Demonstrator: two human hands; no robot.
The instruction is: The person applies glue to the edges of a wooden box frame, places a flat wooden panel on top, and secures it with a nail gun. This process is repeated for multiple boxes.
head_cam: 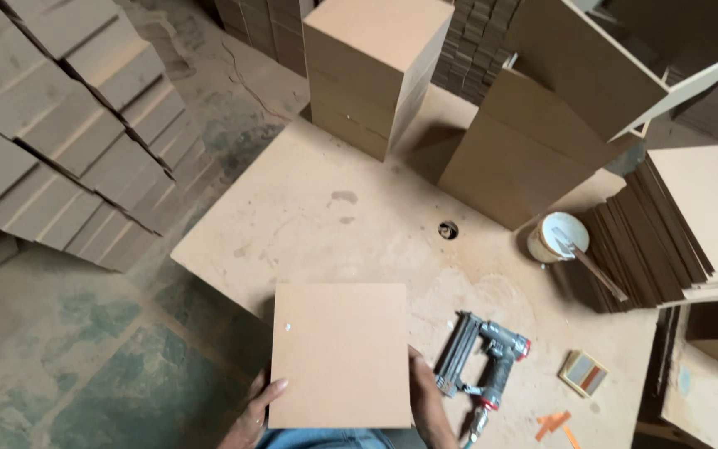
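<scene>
Now, board (pixel 341 353): lower centre, over the tabletop (pixel 359 224) edge.
Left hand (pixel 253 416): grasping its lower left corner.
Right hand (pixel 427 407): gripping its right edge.
Risk: could slip, or knock the nailer (pixel 479 357) just beside.

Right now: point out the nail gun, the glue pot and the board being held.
Nail gun (pixel 484 359), head view, on its grey body.
Glue pot (pixel 555 237), head view, on its white rim.
Board (pixel 341 353), head view, on its flat face.

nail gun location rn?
Head view, lower right of centre: the nail gun lies on the worktable, just right of the right hand and the square board it holds.
</scene>
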